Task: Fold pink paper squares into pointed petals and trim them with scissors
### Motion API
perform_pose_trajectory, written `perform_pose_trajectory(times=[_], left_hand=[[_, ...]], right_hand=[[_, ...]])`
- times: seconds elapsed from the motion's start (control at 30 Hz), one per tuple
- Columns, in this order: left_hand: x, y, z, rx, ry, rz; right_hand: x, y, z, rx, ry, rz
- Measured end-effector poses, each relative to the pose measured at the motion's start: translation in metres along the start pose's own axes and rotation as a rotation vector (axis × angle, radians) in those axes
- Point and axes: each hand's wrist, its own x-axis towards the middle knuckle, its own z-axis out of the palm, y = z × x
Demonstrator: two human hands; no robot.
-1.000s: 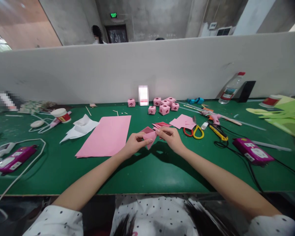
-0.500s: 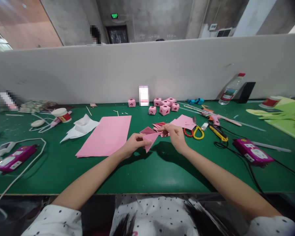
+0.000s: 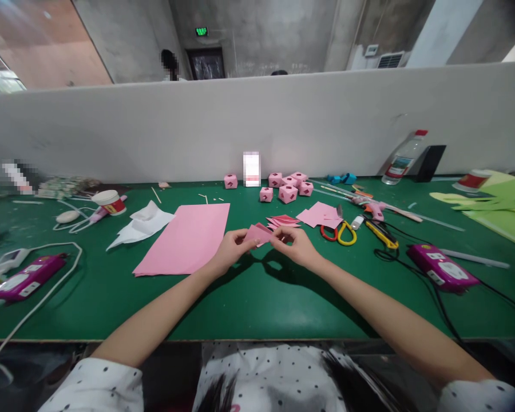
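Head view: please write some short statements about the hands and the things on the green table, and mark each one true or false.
1. The left hand and the right hand both hold the folded pink paper. True.
2. The large pink sheet lies right of the scissors. False: it lies left of them.
3. Small pink cubes stand close to the white partition. True.
4. The water bottle lies flat beside the scissors. False: it leans tilted against the partition.
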Motion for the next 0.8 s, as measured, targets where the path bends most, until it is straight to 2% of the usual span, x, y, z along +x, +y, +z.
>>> perform_pose_trajectory(times=[0.13,0.33,0.47,0.6,0.7,0.8], left_hand=[[-0.003,-0.001,0.002,0.257,0.093,0.177],[-0.007,0.0,0.005,0.42,0.06,0.297],[-0.007,-0.002,0.004,0.465,0.045,0.324],[-0.006,-0.001,0.005,0.457,0.039,0.333],[-0.007,0.002,0.004,0.431,0.06,0.306],[-0.007,0.004,0.003,0.392,0.064,0.266]], right_hand=[[0.0,0.005,0.004,-0.146,-0.037,-0.042],[-0.002,0.002,0.004,-0.378,-0.008,-0.193],[-0.004,0.002,0.004,-0.464,-0.017,-0.246],[-0.004,0.004,0.008,-0.506,0.007,-0.234],[-0.001,0.005,0.007,-0.445,0.039,-0.201],[0.004,0.008,-0.002,-0.33,0.087,-0.134]])
